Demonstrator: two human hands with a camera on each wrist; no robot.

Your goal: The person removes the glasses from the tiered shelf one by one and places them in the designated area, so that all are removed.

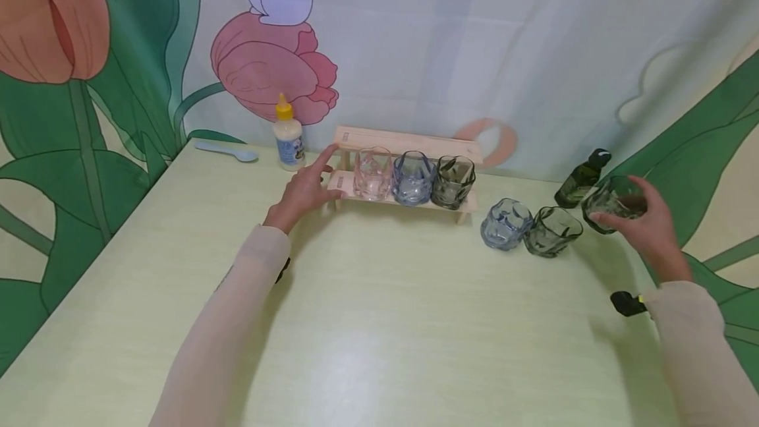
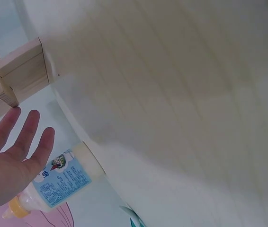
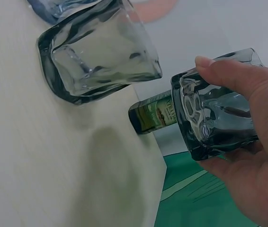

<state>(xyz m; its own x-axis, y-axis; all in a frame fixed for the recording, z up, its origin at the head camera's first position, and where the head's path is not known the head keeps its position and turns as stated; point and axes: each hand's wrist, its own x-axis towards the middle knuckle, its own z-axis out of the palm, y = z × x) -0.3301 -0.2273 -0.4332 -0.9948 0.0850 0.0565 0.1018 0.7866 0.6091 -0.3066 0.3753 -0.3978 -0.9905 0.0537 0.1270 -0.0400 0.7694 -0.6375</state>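
My left hand [image 1: 304,188] is at the left end of a two-step wooden rack [image 1: 409,140], its fingers spread and fairly straight, touching the shelf ends. In the left wrist view a fingertip meets the corner of the wooden rack [image 2: 8,94]. On the lower step stand a pink glass [image 1: 372,176], a blue glass [image 1: 413,180] and a dark grey glass [image 1: 453,183]. My right hand [image 1: 655,226] grips another dark grey glass [image 3: 209,111], held above the table at the right. Left of it, a blue glass [image 1: 506,224] and a grey glass [image 1: 553,232] stand side by side.
A dark green bottle [image 1: 578,183] stands behind the held glass. At the back left are a squeeze bottle with a yellow cap [image 1: 289,137] and a pale blue spoon [image 1: 228,151]. A printed curtain [image 1: 415,38] hangs along the table's back edge.
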